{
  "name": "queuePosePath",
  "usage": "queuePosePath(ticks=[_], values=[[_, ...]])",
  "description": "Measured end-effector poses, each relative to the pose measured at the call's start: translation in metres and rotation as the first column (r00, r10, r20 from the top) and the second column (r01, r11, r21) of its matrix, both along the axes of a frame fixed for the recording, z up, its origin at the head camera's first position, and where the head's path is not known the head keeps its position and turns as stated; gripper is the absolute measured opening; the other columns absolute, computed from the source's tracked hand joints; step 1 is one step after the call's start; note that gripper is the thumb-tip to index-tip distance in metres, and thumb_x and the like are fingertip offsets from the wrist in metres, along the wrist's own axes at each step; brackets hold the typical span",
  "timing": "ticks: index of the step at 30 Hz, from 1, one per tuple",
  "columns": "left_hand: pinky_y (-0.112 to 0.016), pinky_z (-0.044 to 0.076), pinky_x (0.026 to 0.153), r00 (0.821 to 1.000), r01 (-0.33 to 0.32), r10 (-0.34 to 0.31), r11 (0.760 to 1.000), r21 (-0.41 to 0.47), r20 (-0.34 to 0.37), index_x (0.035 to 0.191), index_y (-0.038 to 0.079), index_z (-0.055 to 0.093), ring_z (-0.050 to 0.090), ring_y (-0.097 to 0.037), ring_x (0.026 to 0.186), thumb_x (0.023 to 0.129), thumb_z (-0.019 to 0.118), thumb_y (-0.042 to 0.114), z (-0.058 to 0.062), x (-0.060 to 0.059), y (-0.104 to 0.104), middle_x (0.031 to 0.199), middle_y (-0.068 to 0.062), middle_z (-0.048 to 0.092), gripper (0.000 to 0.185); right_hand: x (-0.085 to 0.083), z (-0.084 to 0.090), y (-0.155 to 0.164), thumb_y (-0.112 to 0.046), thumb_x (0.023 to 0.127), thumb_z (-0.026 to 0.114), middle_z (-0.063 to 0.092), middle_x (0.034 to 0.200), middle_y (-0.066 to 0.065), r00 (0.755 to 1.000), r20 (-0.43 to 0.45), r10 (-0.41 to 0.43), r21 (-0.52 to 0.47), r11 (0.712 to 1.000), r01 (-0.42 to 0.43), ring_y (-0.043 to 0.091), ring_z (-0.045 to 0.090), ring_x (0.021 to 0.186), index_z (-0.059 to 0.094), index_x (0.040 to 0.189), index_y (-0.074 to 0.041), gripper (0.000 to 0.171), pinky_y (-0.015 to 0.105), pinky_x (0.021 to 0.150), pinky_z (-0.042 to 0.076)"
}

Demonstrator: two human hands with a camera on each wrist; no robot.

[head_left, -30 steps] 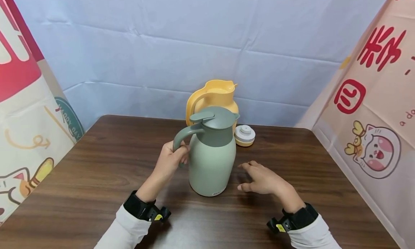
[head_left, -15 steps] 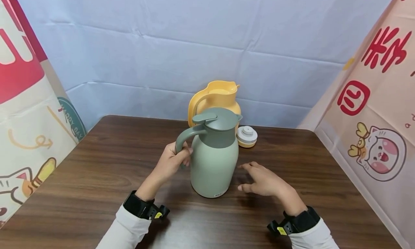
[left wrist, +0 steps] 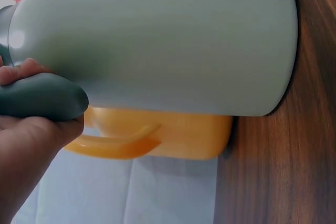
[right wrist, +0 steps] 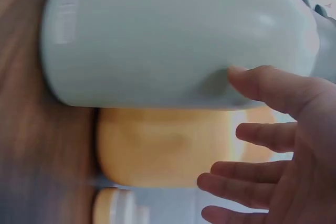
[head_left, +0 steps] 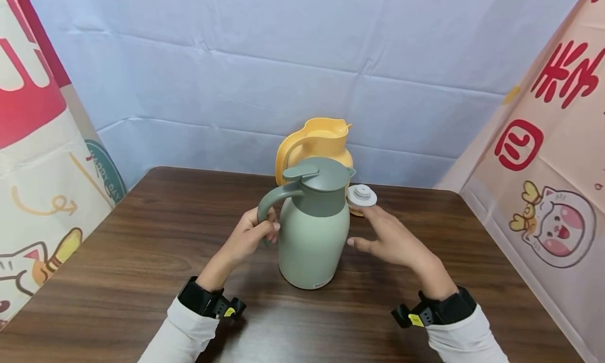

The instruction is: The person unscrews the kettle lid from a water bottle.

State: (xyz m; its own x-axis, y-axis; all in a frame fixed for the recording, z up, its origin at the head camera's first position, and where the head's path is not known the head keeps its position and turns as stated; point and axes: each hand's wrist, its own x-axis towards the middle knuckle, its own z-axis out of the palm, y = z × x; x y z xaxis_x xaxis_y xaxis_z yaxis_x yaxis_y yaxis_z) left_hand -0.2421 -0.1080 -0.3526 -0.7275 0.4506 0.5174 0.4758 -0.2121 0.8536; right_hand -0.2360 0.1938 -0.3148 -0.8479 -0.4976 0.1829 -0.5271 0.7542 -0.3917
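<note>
A light green thermos jug [head_left: 312,242] with a darker green lid [head_left: 326,174] stands upright on the table. My left hand [head_left: 248,232] grips its handle [head_left: 276,194]; in the left wrist view the fingers wrap round that handle [left wrist: 44,97]. To the right of the jug is my right hand [head_left: 397,242], fingers extended and holding nothing. The right wrist view has its thumb [right wrist: 262,82] in front of the jug's body, and I cannot tell whether they touch. Behind the green jug stands a yellow jug [head_left: 326,137] without a lid, partly hidden.
Beside the yellow jug sits a white and yellow stopper [head_left: 362,194], its lower part partly covered by my right fingers in the head view. All this stands on a dark wooden table [head_left: 189,216]. A pale cloth [head_left: 236,79] hangs behind, with printed cloths at both sides.
My right hand has risen and moved forward beside the green jug, its fingers now overlapping the stopper in view. The left hand keeps its grip on the handle.
</note>
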Motion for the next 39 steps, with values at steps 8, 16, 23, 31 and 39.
queuePosePath(ticks=[8, 16, 23, 31, 39], values=[[-0.039, 0.037, 0.058, 0.999, 0.052, -0.052, 0.999, 0.007, -0.007, 0.072, -0.001, 0.039, 0.04, -0.035, 0.059, 0.087, 0.042, 0.0, -0.002, -0.002, -0.004, 0.061, -0.017, 0.036, 0.015, -0.006, 0.036, -0.005, -0.027, 0.078, 0.076, 0.044, 0.131, 0.019, 0.999, -0.037, 0.031, -0.03, 0.999, -0.032, 0.034, 0.044, 0.118, 0.032, 0.14, -0.002, 0.08, 0.051, 0.092, 0.037], [-0.04, 0.039, 0.061, 0.998, 0.069, -0.069, 0.998, -0.012, -0.001, 0.073, 0.0, 0.039, 0.044, -0.029, 0.061, 0.087, 0.041, -0.001, -0.001, -0.002, -0.005, 0.063, -0.017, 0.038, 0.014, -0.009, 0.062, -0.012, -0.035, 0.074, 0.078, 0.054, 0.111, 0.011, 0.988, -0.133, 0.079, -0.068, 0.994, -0.088, 0.026, 0.051, 0.103, 0.045, 0.128, 0.001, 0.073, 0.044, 0.083, 0.041], [-0.038, 0.039, 0.062, 0.997, 0.077, -0.076, 0.996, -0.048, 0.013, 0.075, 0.001, 0.039, 0.045, -0.03, 0.063, 0.088, 0.04, 0.0, 0.002, -0.002, -0.007, 0.064, -0.016, 0.039, 0.013, -0.012, 0.081, -0.017, -0.038, 0.073, 0.078, 0.047, 0.128, 0.015, 0.994, -0.105, 0.015, -0.091, 0.996, -0.025, 0.031, 0.047, 0.114, 0.038, 0.138, -0.002, 0.084, 0.051, 0.088, 0.038], [-0.038, 0.04, 0.065, 0.995, 0.092, -0.089, 0.993, -0.078, 0.047, 0.079, -0.001, 0.039, 0.048, -0.026, 0.067, 0.088, 0.038, 0.0, 0.004, -0.001, -0.011, 0.07, -0.019, 0.041, 0.009, -0.023, 0.1, -0.03, -0.028, 0.075, 0.078, 0.05, 0.128, 0.005, 0.976, -0.134, 0.173, -0.128, 0.973, -0.191, 0.024, 0.047, 0.114, 0.044, 0.136, -0.008, 0.073, 0.046, 0.093, 0.035], [-0.046, 0.044, 0.072, 0.994, 0.103, -0.095, 0.983, -0.152, 0.058, 0.085, -0.002, 0.042, 0.051, -0.029, 0.077, 0.091, 0.038, -0.001, 0.011, 0.001, -0.015, 0.082, -0.021, 0.047, 0.007, -0.03, 0.118, -0.051, -0.039, 0.077, 0.073, 0.055, 0.121, 0.003, 0.975, -0.098, 0.201, 0.001, 0.979, -0.202, 0.019, 0.05, 0.102, 0.049, 0.133, -0.009, 0.068, 0.039, 0.081, 0.041]])
